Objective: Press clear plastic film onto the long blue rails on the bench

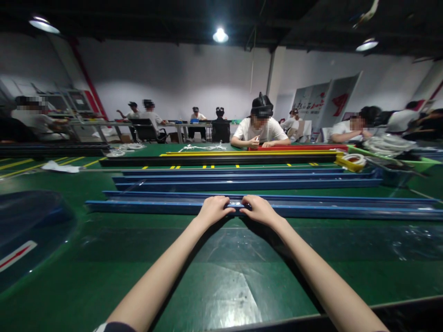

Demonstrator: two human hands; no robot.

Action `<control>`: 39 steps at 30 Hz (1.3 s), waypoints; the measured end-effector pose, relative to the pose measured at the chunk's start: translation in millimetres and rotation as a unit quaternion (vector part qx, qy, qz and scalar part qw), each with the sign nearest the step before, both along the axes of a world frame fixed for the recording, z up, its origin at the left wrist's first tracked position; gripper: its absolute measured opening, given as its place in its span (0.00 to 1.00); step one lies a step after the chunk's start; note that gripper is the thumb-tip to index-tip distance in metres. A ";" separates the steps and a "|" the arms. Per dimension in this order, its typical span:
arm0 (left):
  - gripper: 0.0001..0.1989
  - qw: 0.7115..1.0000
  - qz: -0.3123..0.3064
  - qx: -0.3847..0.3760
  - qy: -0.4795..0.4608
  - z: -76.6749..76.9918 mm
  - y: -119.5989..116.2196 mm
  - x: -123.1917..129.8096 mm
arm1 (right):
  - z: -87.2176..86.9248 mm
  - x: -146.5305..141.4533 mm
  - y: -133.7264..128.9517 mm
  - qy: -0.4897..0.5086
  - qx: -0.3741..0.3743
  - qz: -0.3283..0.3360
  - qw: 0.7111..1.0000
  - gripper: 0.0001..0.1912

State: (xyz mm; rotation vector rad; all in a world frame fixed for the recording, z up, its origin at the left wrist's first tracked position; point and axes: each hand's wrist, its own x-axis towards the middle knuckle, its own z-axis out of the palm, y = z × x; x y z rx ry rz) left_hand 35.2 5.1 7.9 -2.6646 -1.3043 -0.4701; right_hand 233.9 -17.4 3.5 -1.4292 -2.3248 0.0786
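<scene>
A long blue channel (148,207) lies crosswise on the green table, its two raised edges running left to right. My left hand (215,208) grips it near the middle, fingers over the far part and thumb on the near edge. Close beside it, my right hand (256,208) has hold of the same channel in a mirrored grip. Shiny clear film shows in the gap between my thumbs; what lies under my fingers is hidden. Nearer to me, a clear plastic strip (155,244) stretches flat under my forearms.
More blue channels (297,184) lie beyond, then a black strip (221,160), a yellow strip (277,153) and a red strip (304,148). A co-worker (261,129) leans on the far side. Clear sheeting (38,216) is at left, a green bin (420,166) at right.
</scene>
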 end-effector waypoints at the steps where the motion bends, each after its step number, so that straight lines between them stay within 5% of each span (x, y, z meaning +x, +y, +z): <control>1: 0.16 1.000 0.004 -0.003 -0.001 -0.3 0.6 -2.2 | 1.8 -1.4 1.7 -0.008 -0.006 -0.001 1.000 0.09; 10: 0.19 0.999 0.016 0.046 0.005 -10.3 0.7 -13.8 | 7.2 -7.1 9.5 -0.052 -0.039 -0.013 0.998 0.09; 23: 0.20 0.992 0.025 0.125 0.006 -25.0 -3.4 -22.0 | 8.5 -12.4 -5.6 -0.135 0.014 -0.030 0.990 0.07; 39: 0.14 0.991 -0.096 0.088 -0.033 -25.7 -11.0 -9.1 | 16.0 18.3 -17.1 -0.141 -0.035 -0.052 0.988 0.06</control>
